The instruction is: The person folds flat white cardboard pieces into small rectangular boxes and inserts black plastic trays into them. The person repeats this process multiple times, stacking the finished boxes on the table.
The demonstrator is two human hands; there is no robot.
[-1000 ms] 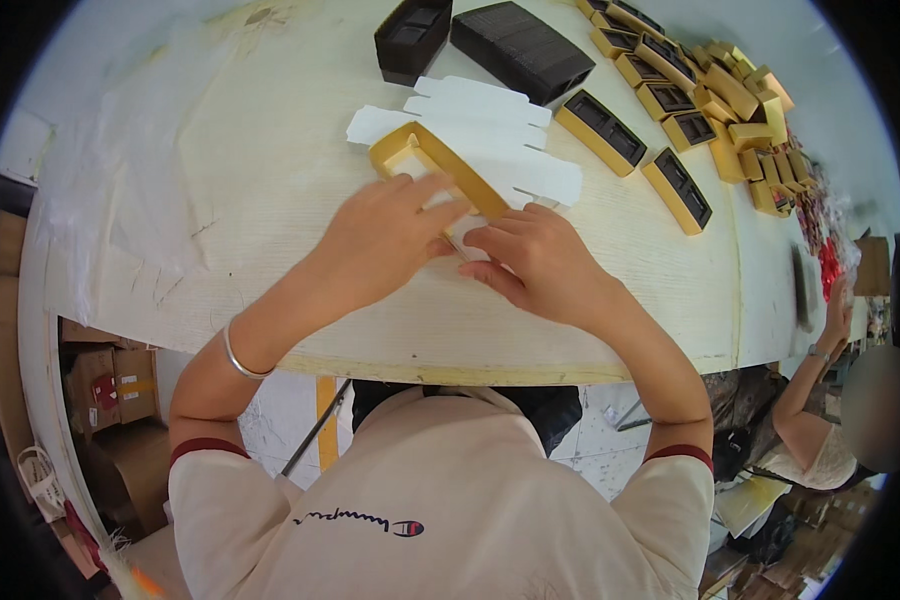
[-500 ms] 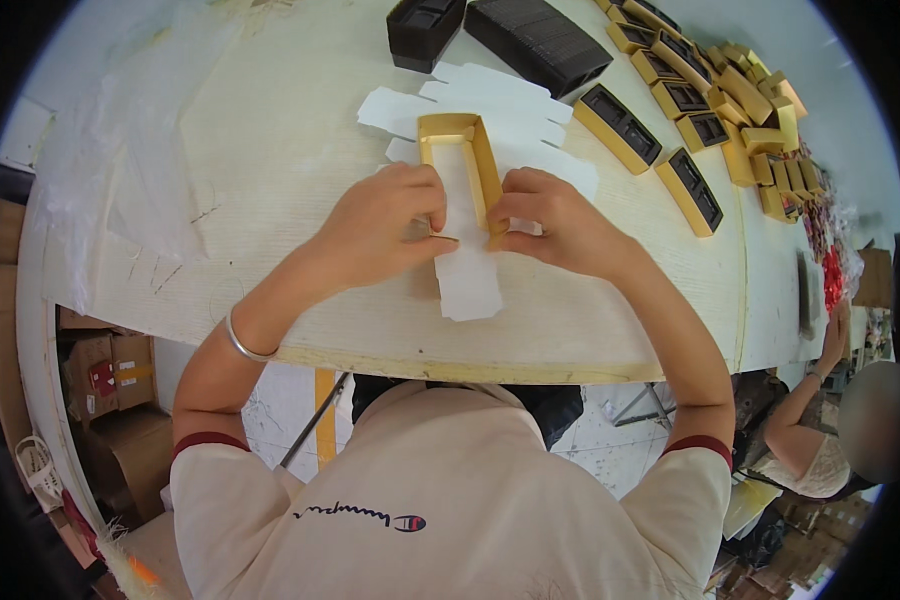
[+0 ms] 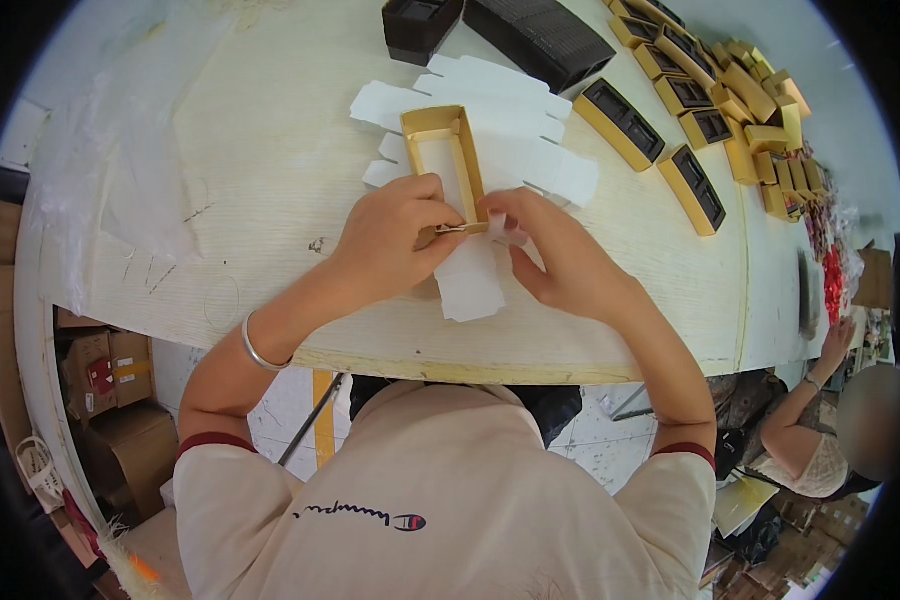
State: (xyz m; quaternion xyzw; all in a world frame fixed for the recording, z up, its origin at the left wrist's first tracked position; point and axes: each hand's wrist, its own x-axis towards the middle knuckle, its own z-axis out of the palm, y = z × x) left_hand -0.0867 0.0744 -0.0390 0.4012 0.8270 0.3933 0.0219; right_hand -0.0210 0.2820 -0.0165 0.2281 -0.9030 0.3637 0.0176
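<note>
A long pale wooden table [image 3: 220,200] is seen from above, its near edge running just ahead of the person's body, so that the work is kept close in front. Toward the far edge a stack of black moulded trays [image 3: 535,35] is laid, with a single black tray [image 3: 420,22] beside it, and along the far right edge many gold boxes with black inserts [image 3: 690,120] are set in rows, seemingly put aside out of the working area. A crumpled clear plastic sheet [image 3: 120,170] is spread over the left end of the table. Near the middle, white die-cut card blanks [image 3: 515,130] are laid flat in a loose pile, and on them an open gold box [image 3: 446,160] is placed lengthwise, its near end drawn toward the person so that it can be reached by both hands. A white paper strip [image 3: 468,285] is run out of that near end toward the near edge. The left hand [image 3: 395,245] is closed on the near end of the gold box, steadying it; the fingers of the right hand [image 3: 560,255] are pinched together on the white paper strip just beside it. A silver bangle [image 3: 255,345] is worn on the left wrist.
</note>
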